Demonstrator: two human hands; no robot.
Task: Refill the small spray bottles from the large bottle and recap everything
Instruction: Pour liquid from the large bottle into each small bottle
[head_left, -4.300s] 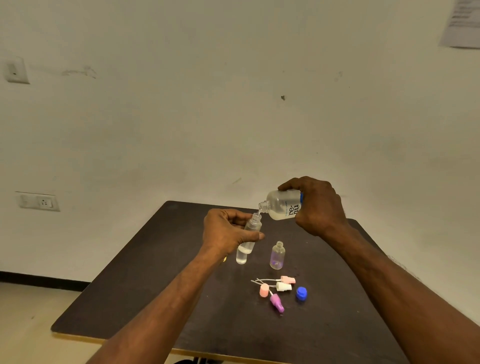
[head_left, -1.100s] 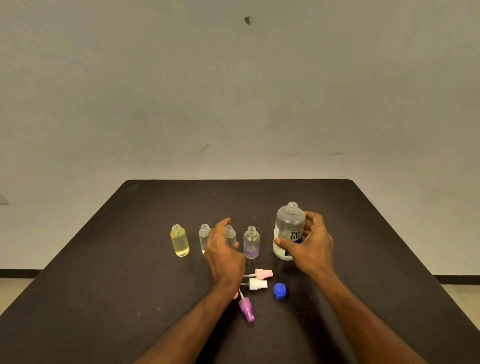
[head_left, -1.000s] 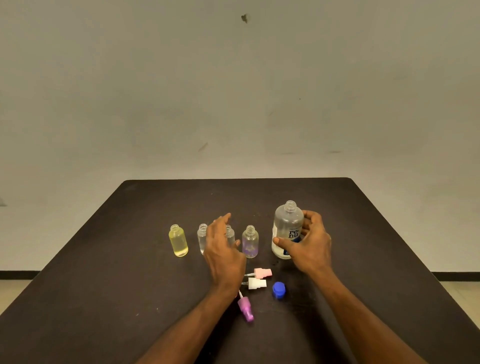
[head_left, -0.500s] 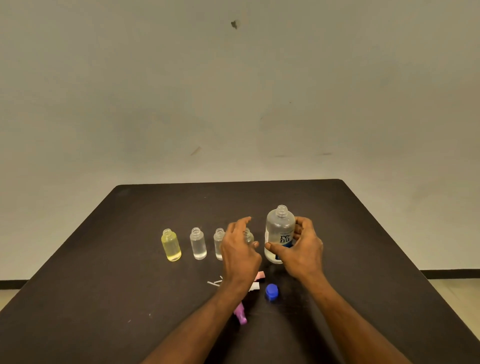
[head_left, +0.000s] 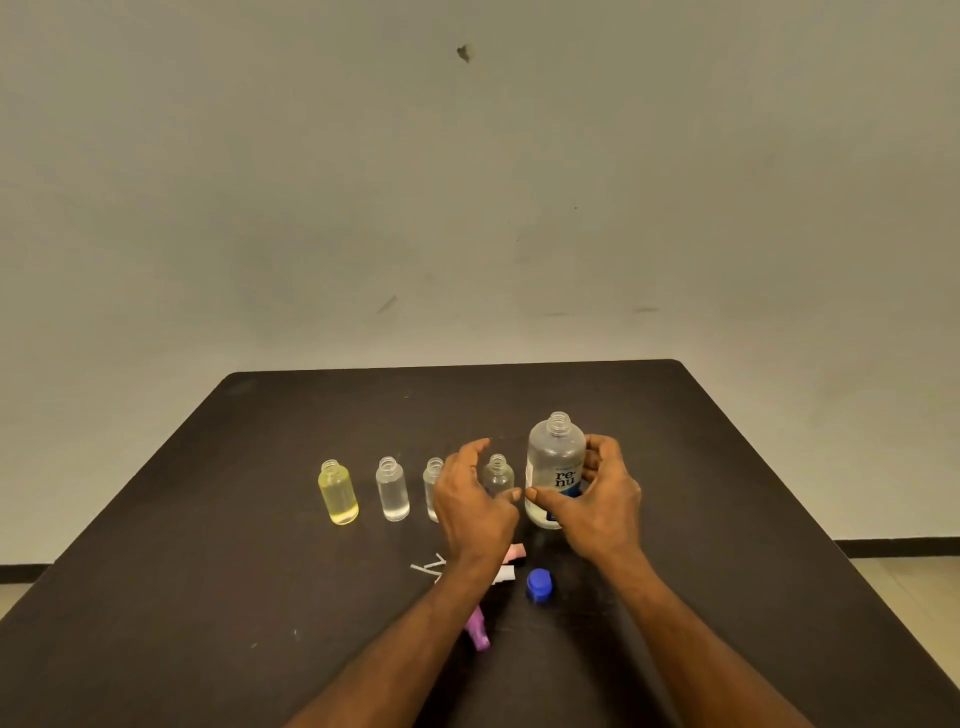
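Nearest us on the tabletop (head_left: 208, 597) lie the loose tops: a purple sprayer (head_left: 478, 630), a blue cap (head_left: 538, 585), a white sprayer (head_left: 505, 573) and a pink one (head_left: 516, 552), partly hidden under our left arm. Just beyond, our left hand (head_left: 475, 506) has slid right along the row within the last second and now hovers with fingers spread and relaxed, holding nothing, in front of the 4th small bottle (head_left: 497, 473). Our right hand (head_left: 597, 501) has kept its grip curled round the big bottle (head_left: 555, 467), which stands upright and uncapped on the tabletop. 4 seconds ago we were pouring; now the yellow bottle (head_left: 337, 492) and 2 clear ones (head_left: 392, 488) (head_left: 432, 486) stand set down in line, all open. We judge the 4th bottle is next to fill; capping has not begun.
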